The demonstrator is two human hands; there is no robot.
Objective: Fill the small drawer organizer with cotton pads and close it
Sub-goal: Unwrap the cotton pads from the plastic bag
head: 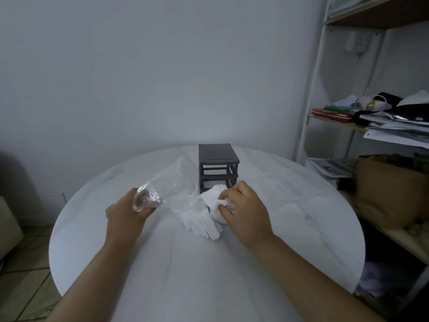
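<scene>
Two hands are seen from the head camera over a round white table (162, 263). Cotton pads (204, 223) are being gathered just before the grey drawer organizer (218, 168). Right hand (243, 209) fingers (226, 196) are clenched on a bunch; left hand (126, 211) pinches the plastic bag (171, 187). Next, seemingly, loading a drawer.
</scene>
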